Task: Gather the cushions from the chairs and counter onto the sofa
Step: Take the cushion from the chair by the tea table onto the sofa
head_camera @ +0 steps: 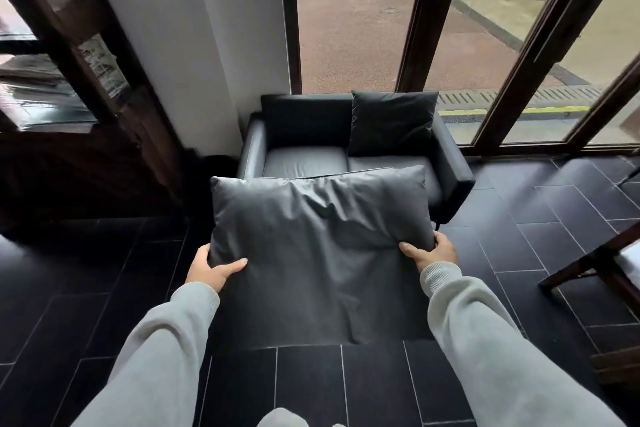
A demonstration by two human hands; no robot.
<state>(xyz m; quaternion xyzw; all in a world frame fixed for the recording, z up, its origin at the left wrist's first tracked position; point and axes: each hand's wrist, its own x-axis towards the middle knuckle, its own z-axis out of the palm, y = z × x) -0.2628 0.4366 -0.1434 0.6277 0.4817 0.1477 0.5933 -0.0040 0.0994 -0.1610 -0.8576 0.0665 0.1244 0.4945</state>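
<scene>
Both hands, left [211,270] and right [434,251], grip a large dark-grey leather cushion [311,253] above black floor tiles [554,218], before the black leather sofa [304,159] under tall windows [353,17].

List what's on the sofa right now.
One dark cushion stands against the sofa backrest, right in view; the left seat shows bare. The held cushion, gripped by left hand and right hand, hides the seat fronts.
</scene>
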